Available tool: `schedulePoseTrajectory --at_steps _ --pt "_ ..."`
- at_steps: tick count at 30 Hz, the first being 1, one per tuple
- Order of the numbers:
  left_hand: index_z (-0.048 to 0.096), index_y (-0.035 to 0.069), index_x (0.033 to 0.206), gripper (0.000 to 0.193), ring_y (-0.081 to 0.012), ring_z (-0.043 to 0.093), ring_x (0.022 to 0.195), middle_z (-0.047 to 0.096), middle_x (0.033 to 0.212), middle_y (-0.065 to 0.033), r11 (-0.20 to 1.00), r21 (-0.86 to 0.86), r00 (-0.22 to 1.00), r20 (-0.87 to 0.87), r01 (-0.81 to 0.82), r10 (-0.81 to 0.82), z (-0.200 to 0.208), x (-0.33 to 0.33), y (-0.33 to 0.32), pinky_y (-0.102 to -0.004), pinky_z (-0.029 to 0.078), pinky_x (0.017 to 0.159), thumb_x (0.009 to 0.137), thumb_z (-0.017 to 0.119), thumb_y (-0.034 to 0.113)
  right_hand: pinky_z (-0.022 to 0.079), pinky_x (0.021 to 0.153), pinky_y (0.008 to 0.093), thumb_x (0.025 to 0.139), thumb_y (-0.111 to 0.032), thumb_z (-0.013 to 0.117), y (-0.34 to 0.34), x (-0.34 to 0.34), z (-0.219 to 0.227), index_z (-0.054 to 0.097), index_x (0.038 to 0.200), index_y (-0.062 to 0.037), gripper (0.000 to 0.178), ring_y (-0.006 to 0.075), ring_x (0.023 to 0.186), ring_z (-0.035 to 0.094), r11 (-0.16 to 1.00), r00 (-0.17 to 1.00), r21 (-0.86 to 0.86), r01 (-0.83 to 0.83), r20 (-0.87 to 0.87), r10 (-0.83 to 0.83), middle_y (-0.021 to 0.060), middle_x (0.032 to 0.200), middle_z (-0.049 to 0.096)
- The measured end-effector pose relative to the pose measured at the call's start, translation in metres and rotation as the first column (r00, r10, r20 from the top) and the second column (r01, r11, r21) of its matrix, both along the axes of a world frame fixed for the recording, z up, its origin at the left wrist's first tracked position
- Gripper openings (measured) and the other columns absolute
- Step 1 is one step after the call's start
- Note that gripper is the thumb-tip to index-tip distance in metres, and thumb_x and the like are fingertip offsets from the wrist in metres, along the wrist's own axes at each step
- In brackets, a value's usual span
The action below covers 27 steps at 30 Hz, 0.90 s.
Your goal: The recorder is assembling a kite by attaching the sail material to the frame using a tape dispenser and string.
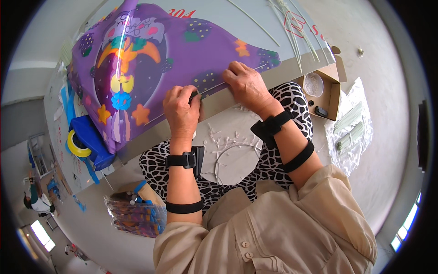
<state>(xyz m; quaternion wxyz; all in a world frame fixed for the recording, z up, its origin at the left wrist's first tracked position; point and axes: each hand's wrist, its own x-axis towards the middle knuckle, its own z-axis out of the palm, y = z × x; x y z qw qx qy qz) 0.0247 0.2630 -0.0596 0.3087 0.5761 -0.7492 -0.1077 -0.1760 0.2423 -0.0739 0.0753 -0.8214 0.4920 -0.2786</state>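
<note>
A purple printed kite sail (182, 59) lies spread over the table, with a glossy fold down its left part. Along its near edge runs a thin white rod (214, 89). My left hand (180, 107) is closed at this edge, thumb and fingers pinched together; a small dark bit shows between them, and I cannot tell if it is a separate piece or the print. Further right, my right hand (246, 82) has its fingers curled down onto the edge and the rod. The fingertips of that hand are partly hidden.
At the left table edge stands a blue tape dispenser (93, 141) with yellow tape. Pale rods (296, 32) lie at the far right. A cardboard box (331, 86) with a white cup, a bag of rods (351, 130) and a packet of printed pieces (134, 217) sit nearby.
</note>
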Motion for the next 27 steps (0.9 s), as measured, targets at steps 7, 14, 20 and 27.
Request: schedulePoseTrajectory --at_steps 7,14,20,27 --pt "0.065 0.009 0.085 0.019 -0.0255 0.057 0.081 0.057 0.078 -0.0035 1.0 -0.005 1.0 -0.024 -0.012 0.012 -0.006 0.002 0.0 -0.0387 0.043 0.072 0.068 0.072 0.005 0.051 0.07 0.0363 0.072 -0.002 0.057 0.001 0.0 0.004 0.058 0.087 -0.0053 0.015 0.0253 0.082 0.058 1.0 1.0 -0.011 0.001 -0.022 -0.002 0.0082 0.084 0.052" --pt "0.063 0.003 0.088 0.02 -0.0257 0.058 0.079 0.059 0.079 -0.0067 1.0 0.004 0.997 -0.072 -0.016 0.017 -0.005 0.005 0.004 -0.037 0.046 0.071 0.07 0.069 -0.003 0.051 0.069 0.0365 0.072 -0.002 0.057 0.001 0.0 0.003 0.056 0.085 -0.0056 0.013 0.0255 0.083 0.058 1.0 1.0 -0.01 0.002 -0.031 -0.002 0.0078 0.084 0.052" --pt "0.062 0.005 0.08 0.014 -0.028 0.056 0.08 0.057 0.078 -0.0059 1.0 0.014 0.994 -0.108 -0.011 0.012 -0.011 0.008 0.003 -0.0389 0.043 0.073 0.07 0.067 -0.002 0.049 0.065 0.0387 0.073 -0.002 0.064 -0.001 -0.001 0.002 0.051 0.083 -0.0051 0.017 0.0301 0.079 0.058 1.0 1.0 -0.016 -0.013 0.01 0.013 0.0099 0.084 0.05" --pt "0.062 0.002 0.078 0.009 -0.0282 0.057 0.079 0.059 0.078 -0.0078 0.999 -0.019 0.996 -0.086 -0.026 0.024 -0.009 0.007 0.002 -0.0374 0.045 0.07 0.072 0.066 -0.003 0.051 0.067 0.0378 0.076 -0.003 0.057 -0.004 -0.003 0.01 0.056 0.084 -0.0059 0.009 0.0281 0.08 0.06 0.999 1.0 0.048 -0.01 0.03 0.009 0.0093 0.082 0.053"
